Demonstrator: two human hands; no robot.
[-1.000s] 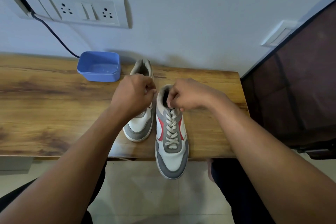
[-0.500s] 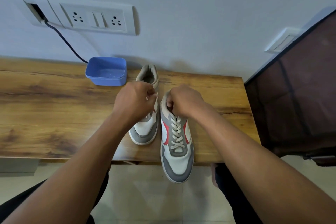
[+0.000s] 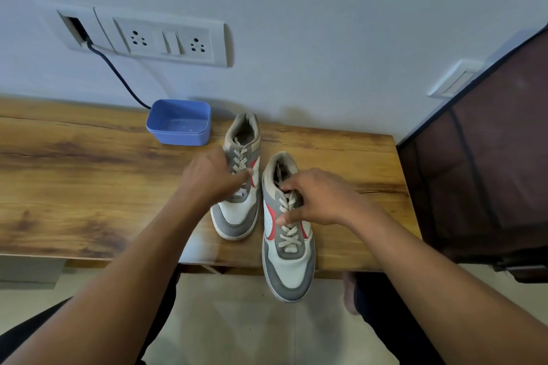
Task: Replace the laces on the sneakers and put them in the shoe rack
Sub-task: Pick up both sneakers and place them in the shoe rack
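1. Near sneaker (image 3: 289, 264): white, grey and red, laced. It is being carried on the desk (image 3: 74, 187), toe pointing to 6 o'clock and overhanging the front edge. Its upper is being pinched by the right hand (image 3: 320, 201), with the fingers (image 3: 292, 185) curled over the top of the tongue and the thumb pressed at the 9 o'clock side of the laces (image 3: 289, 234).

2. Far sneaker (image 3: 237, 216): same colours, laced. It is being kept flat on the desk at 10 o'clock of the near sneaker, just beside it. Its middle is being covered by the left hand (image 3: 213, 178), which is blurred. The fingers are being held together and stretched toward 3 o'clock. Whether anything is being gripped cannot be told.

3. Blue tub (image 3: 179, 121): open-topped, being kept at 11 o'clock of the far sneaker, by the wall.

4. Socket panel (image 3: 166, 38): on the wall at 12 o'clock of the tub. A dark cable (image 3: 118, 74) is being led from it down behind the tub.

5. Dark cabinet (image 3: 474, 172): at 3 o'clock of the desk.
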